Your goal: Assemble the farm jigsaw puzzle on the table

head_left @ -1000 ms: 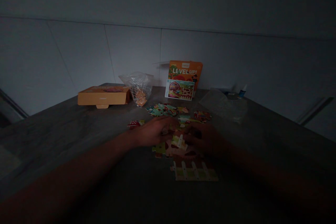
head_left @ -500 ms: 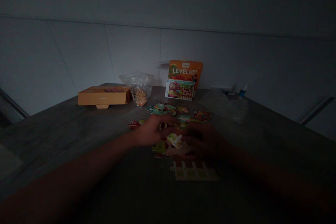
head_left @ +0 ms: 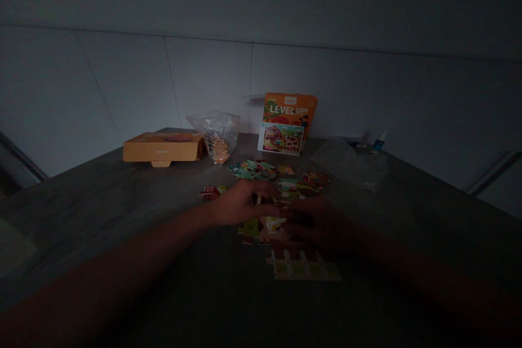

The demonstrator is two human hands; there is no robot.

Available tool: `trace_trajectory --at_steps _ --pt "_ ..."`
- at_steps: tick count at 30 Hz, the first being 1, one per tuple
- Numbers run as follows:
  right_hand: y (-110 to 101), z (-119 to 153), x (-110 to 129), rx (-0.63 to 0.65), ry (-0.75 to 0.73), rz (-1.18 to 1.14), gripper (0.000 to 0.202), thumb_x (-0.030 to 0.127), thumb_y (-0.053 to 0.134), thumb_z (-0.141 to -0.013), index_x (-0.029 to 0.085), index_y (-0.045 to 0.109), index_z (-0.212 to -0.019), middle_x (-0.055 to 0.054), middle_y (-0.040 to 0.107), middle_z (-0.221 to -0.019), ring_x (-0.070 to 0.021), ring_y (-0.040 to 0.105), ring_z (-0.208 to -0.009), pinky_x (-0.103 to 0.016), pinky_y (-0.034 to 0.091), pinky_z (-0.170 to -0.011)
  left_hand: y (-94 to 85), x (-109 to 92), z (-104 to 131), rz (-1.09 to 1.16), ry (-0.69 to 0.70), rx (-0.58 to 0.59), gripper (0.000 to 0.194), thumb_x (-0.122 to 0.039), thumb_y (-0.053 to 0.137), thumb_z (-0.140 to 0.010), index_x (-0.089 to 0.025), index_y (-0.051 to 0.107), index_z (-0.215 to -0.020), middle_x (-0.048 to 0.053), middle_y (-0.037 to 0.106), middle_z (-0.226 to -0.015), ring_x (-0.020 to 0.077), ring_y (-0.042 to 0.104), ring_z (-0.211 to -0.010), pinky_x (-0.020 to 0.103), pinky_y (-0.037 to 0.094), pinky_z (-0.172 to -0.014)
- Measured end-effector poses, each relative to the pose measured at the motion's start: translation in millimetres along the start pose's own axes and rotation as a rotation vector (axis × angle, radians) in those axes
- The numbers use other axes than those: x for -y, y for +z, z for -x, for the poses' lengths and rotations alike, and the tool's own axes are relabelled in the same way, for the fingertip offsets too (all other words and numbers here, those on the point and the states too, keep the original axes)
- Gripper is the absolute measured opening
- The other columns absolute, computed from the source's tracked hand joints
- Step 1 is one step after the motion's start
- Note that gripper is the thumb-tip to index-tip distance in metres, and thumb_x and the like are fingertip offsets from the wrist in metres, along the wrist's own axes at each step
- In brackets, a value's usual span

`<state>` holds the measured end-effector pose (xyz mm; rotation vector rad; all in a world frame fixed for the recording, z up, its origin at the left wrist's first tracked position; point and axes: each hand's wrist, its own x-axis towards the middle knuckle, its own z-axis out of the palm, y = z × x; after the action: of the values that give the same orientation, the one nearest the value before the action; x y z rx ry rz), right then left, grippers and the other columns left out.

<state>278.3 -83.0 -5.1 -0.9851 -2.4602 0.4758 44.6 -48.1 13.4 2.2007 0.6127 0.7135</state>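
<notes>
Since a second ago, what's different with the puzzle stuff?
The small fence piece by the right hand has turned and shifted slightly left; it's too dark to tell which hand's grip it's in. The fence strip, picture card and flat orange box stayed put.

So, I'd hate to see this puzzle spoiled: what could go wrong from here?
The right hand is close to the fence section and might bump it. The left hand is just in front of the loose pile and could scatter it. The dim light may also make colours hard to match.
</notes>
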Motion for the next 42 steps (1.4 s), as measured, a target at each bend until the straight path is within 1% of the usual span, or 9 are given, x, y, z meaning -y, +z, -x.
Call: trace_trajectory --at_steps 7,13,19,23,26,32,35,39,42 --pt "-2 0 3 0.042 0.01 0.031 0.014 0.03 0.062 -0.085 0.018 0.058 -0.078 0.004 0.054 -0.065 -0.0097 0.041 -0.057 -0.023 0.027 -0.054 0.7 2 3 -0.105 -0.019 0.032 0.02 -0.023 0.073 -0.075 -0.015 0.062 -0.091 0.002 0.066 -0.09 0.0129 0.061 -0.075 0.023 0.047 -0.064" --pt "-2 0 5 0.017 0.028 0.014 0.022 0.031 0.055 -0.089 0.018 0.054 -0.072 0.003 0.054 -0.064 -0.0102 0.043 -0.057 -0.023 0.03 -0.054 -1.7 -1 5 -0.114 0.022 0.074 0.03 -0.021 0.062 -0.082 -0.017 0.057 -0.111 0.003 0.067 -0.093 0.0133 0.058 -0.075 0.023 0.045 -0.062" --pt "0 1 5 -0.076 0.051 -0.07 0.021 0.035 0.051 -0.093 0.018 0.06 -0.085 0.0 0.063 -0.073 -0.0112 0.054 -0.062 -0.022 0.037 -0.058 -4.8 -5 5 -0.045 -0.006 0.122 0.01 -0.026 0.058 -0.086 -0.017 0.056 -0.089 -0.003 0.061 -0.068 0.0099 0.05 -0.058 0.022 0.038 -0.054" --pt "0 1 5 -0.079 0.024 -0.078 0.023 0.035 0.049 -0.095 0.018 0.061 -0.084 0.0 0.064 -0.074 -0.0104 0.054 -0.061 -0.022 0.037 -0.056 -2.6 -7 4 -0.014 -0.022 0.105 0.016 -0.023 0.059 -0.083 -0.016 0.055 -0.098 -0.001 0.066 -0.074 0.0107 0.053 -0.061 0.022 0.037 -0.055" --pt "0 1 5 -0.074 0.017 -0.08 0.022 0.035 0.052 -0.093 0.017 0.064 -0.087 -0.001 0.066 -0.074 -0.0108 0.056 -0.061 -0.022 0.038 -0.057 -2.1 -9 4 -0.031 -0.008 0.15 0.022 -0.021 0.058 -0.084 -0.016 0.057 -0.106 0.001 0.07 -0.081 0.0116 0.056 -0.064 0.022 0.038 -0.055" --pt "0 1 7 -0.019 -0.009 -0.106 0.023 0.033 0.052 -0.095 0.019 0.07 -0.091 -0.001 0.07 -0.079 -0.0108 0.061 -0.066 -0.021 0.04 -0.06 -4.3 -6 3 -0.04 -0.008 0.141 0.006 -0.02 0.062 -0.084 -0.015 0.063 -0.087 0.003 0.071 -0.084 0.0117 0.061 -0.07 0.022 0.043 -0.059" --pt "0 2 5 0.008 -0.024 -0.106 0.022 0.034 0.053 -0.095 0.02 0.07 -0.093 0.0 0.07 -0.08 -0.0106 0.06 -0.066 -0.021 0.041 -0.061 -6.5 -5 4 0.025 -0.053 0.218 0.007 -0.016 0.067 -0.079 -0.015 0.061 -0.081 0.002 0.071 -0.081 0.0122 0.064 -0.071 0.021 0.046 -0.061" --pt "0 2 3 0.026 -0.022 -0.038 0.02 0.032 0.052 -0.094 0.02 0.069 -0.092 0.0 0.067 -0.075 -0.0106 0.056 -0.063 -0.021 0.04 -0.059 -8.8 -10 7 0.137 -0.114 0.377 0.017 -0.008 0.064 -0.079 -0.016 0.059 -0.092 0.002 0.072 -0.085 0.0137 0.067 -0.074 0.021 0.049 -0.061" --pt "0 2 2 0.024 -0.048 -0.052 0.021 0.031 0.051 -0.095 0.019 0.067 -0.089 -0.001 0.068 -0.078 -0.0106 0.058 -0.066 -0.021 0.041 -0.061 -10.3 -14 9 0.048 -0.062 0.409 0.023 -0.005 0.065 -0.077 -0.016 0.062 -0.097 0.003 0.072 -0.09 0.0134 0.067 -0.077 0.021 0.05 -0.063"
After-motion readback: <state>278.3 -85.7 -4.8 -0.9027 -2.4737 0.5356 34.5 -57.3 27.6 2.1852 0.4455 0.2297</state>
